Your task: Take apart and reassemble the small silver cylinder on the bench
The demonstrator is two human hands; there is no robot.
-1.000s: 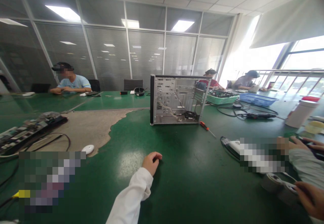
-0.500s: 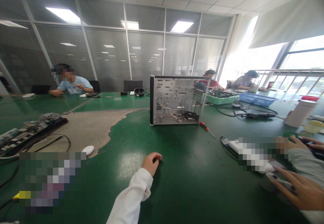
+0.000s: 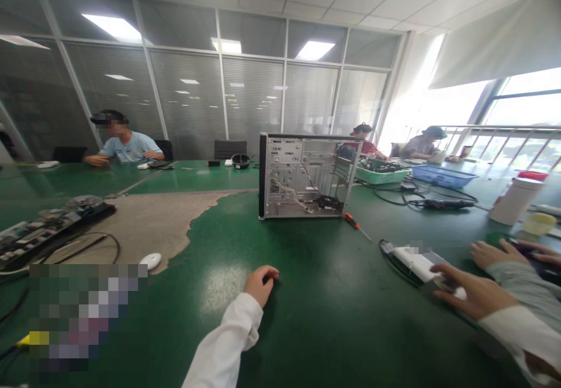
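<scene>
My left hand point(image 3: 262, 284) rests on the green table point(image 3: 307, 329), its fingers curled in and nothing seen in them. At the right, my right hand point(image 3: 477, 291) has its fingers bent around a small grey thing that is blurred and partly hidden. This thing is at the near end of a white elongated device point(image 3: 416, 263) lying on the table with a black cable. An open computer case point(image 3: 307, 177) stands upright beyond my hands, cables showing inside. By its lower right corner lies an orange and black screwdriver point(image 3: 351, 220).
Another person's hands and grey sleeve point(image 3: 512, 271) are right beside my right hand. A white bottle point(image 3: 517, 201), a green basket point(image 3: 381, 175) and a blue basket point(image 3: 442, 176) stand at the right. Electronic parts point(image 3: 48, 224) lie left, near a white disc point(image 3: 151, 260). Several people sit across.
My right hand has moved left and forward with the small grey thing, over to the white device. My left hand stays put.
</scene>
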